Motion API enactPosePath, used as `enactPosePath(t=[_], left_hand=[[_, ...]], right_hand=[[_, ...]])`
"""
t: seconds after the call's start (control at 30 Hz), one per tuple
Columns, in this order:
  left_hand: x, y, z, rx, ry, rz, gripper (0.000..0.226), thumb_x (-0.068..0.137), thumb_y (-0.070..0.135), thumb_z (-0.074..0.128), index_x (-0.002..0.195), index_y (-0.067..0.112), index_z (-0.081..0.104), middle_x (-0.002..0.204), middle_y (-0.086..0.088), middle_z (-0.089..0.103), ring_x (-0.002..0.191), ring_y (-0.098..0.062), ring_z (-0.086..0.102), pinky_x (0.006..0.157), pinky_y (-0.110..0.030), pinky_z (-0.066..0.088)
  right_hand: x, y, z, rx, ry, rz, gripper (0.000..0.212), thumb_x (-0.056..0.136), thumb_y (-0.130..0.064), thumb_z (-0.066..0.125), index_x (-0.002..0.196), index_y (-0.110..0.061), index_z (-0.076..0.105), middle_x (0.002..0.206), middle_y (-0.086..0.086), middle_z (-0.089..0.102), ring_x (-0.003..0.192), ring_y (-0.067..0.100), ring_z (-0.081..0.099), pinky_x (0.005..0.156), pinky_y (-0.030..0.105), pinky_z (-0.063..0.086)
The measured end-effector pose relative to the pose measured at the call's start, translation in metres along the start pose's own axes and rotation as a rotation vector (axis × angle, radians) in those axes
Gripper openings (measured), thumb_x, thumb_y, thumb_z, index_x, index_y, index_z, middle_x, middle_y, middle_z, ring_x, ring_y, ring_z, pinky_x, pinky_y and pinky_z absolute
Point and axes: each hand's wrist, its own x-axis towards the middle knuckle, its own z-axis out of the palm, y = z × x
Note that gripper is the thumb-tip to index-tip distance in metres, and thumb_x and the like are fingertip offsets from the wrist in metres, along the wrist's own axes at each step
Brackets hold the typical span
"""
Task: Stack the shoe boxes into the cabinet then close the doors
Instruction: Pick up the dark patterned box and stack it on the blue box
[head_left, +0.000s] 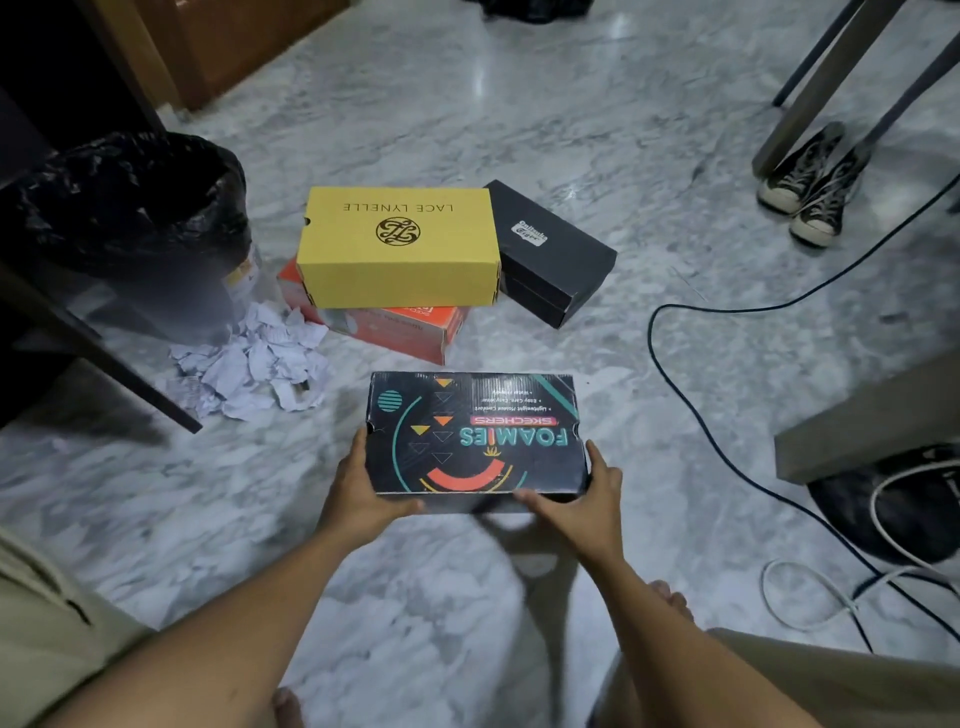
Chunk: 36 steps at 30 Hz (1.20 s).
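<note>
Box: Foamies shoe box near the person, long axis running left-right; yellow box farther off
Hands: left hand and right hand clasping opposite short ends
Cabinet: out of view

Both arms reach forward, left hand and right hand clasping from opposite sides.
</note>
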Motion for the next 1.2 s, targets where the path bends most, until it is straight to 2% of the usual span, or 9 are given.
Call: enactPosePath(t=[0.13, 0.3, 0.43, 0.57, 0.7, 0.9, 1.03, 1.1, 1.2], left_hand=[[-0.001, -0.01, -0.011, -0.04, -0.038, -0.073, 0.141, 0.04, 0.045, 0.097, 0.153, 0.047, 0.012, 0.134, 0.022, 0.053, 0.121, -0.01, 0.055, 0.094, -0.042, 0.054], [0.002, -0.015, -0.012, -0.101, -0.055, -0.114, 0.146, 0.036, 0.049, 0.097, 0.152, 0.05, 0.009, 0.137, 0.018, 0.054, 0.123, -0.011, 0.057, 0.093, -0.047, 0.055], [0.002, -0.018, -0.015, -0.134, -0.053, -0.079, 0.141, 0.041, 0.037, 0.1, 0.154, 0.043, 0.016, 0.13, 0.023, 0.058, 0.122, -0.006, 0.058, 0.099, -0.03, 0.05], [-0.011, -0.013, -0.034, -0.155, 0.002, -0.007, 0.148, 0.036, 0.046, 0.099, 0.156, 0.039, 0.013, 0.121, 0.044, 0.046, 0.119, 0.002, 0.056, 0.098, -0.02, 0.041], [-0.039, -0.005, -0.067, -0.121, 0.042, 0.029, 0.147, 0.034, 0.056, 0.096, 0.156, 0.041, 0.014, 0.136, 0.023, 0.045, 0.123, -0.004, 0.053, 0.102, -0.023, 0.041], [-0.1, -0.015, -0.131, -0.155, 0.153, 0.086, 0.13, 0.047, 0.033, 0.099, 0.154, 0.031, 0.026, 0.122, 0.034, 0.05, 0.116, 0.007, 0.051, 0.093, -0.011, 0.036], [-0.143, -0.037, -0.179, -0.213, 0.197, 0.073, 0.121, 0.032, 0.049, 0.099, 0.139, 0.037, 0.043, 0.109, 0.038, 0.065, 0.105, 0.018, 0.058, 0.097, -0.01, 0.045], [-0.167, -0.042, -0.204, -0.225, 0.235, 0.048, 0.119, 0.036, 0.037, 0.1, 0.141, 0.029, 0.044, 0.103, 0.028, 0.068, 0.101, 0.011, 0.061, 0.084, -0.002, 0.044], [-0.2, -0.047, -0.243, -0.197, 0.31, 0.002, 0.098, 0.049, 0.016, 0.099, 0.13, 0.036, 0.047, 0.099, 0.023, 0.066, 0.102, -0.004, 0.064, 0.086, -0.013, 0.048]], right_hand=[[-0.003, 0.009, -0.002, 0.014, -0.079, 0.002, 0.141, 0.036, -0.061, 0.095, 0.154, -0.036, 0.023, 0.116, -0.009, 0.043, 0.115, 0.005, 0.048, 0.1, 0.026, 0.043], [0.011, 0.008, -0.004, 0.107, -0.171, -0.066, 0.128, 0.044, -0.038, 0.102, 0.151, -0.023, 0.032, 0.134, -0.01, 0.061, 0.124, 0.011, 0.059, 0.101, 0.045, 0.052], [0.009, 0.006, -0.003, 0.157, -0.172, -0.03, 0.132, 0.041, -0.044, 0.102, 0.151, -0.035, 0.03, 0.138, -0.016, 0.058, 0.125, 0.006, 0.058, 0.103, 0.044, 0.051], [-0.004, -0.027, -0.009, 0.211, -0.241, -0.051, 0.103, 0.052, -0.022, 0.101, 0.139, -0.031, 0.046, 0.125, -0.005, 0.067, 0.113, 0.021, 0.067, 0.079, 0.055, 0.06], [-0.024, -0.061, -0.006, 0.296, -0.308, -0.085, 0.084, 0.06, -0.003, 0.094, 0.129, -0.028, 0.053, 0.116, -0.006, 0.071, 0.099, 0.01, 0.071, 0.061, 0.031, 0.061], [-0.064, -0.098, 0.026, 0.224, -0.414, -0.125, 0.086, 0.052, -0.024, 0.099, 0.126, -0.032, 0.056, 0.117, -0.014, 0.07, 0.103, 0.006, 0.069, 0.079, 0.027, 0.06], [-0.101, -0.133, 0.055, 0.197, -0.477, -0.174, 0.084, 0.051, -0.024, 0.1, 0.123, -0.026, 0.059, 0.113, -0.008, 0.073, 0.096, 0.005, 0.071, 0.08, 0.028, 0.06], [-0.118, -0.152, 0.071, 0.195, -0.517, -0.19, 0.086, 0.047, -0.028, 0.101, 0.122, -0.024, 0.059, 0.111, -0.007, 0.074, 0.095, 0.006, 0.072, 0.081, 0.029, 0.061], [-0.141, -0.183, 0.094, 0.203, -0.596, -0.242, 0.084, 0.047, -0.033, 0.101, 0.12, -0.028, 0.059, 0.11, -0.011, 0.073, 0.093, 0.003, 0.071, 0.08, 0.026, 0.06]])
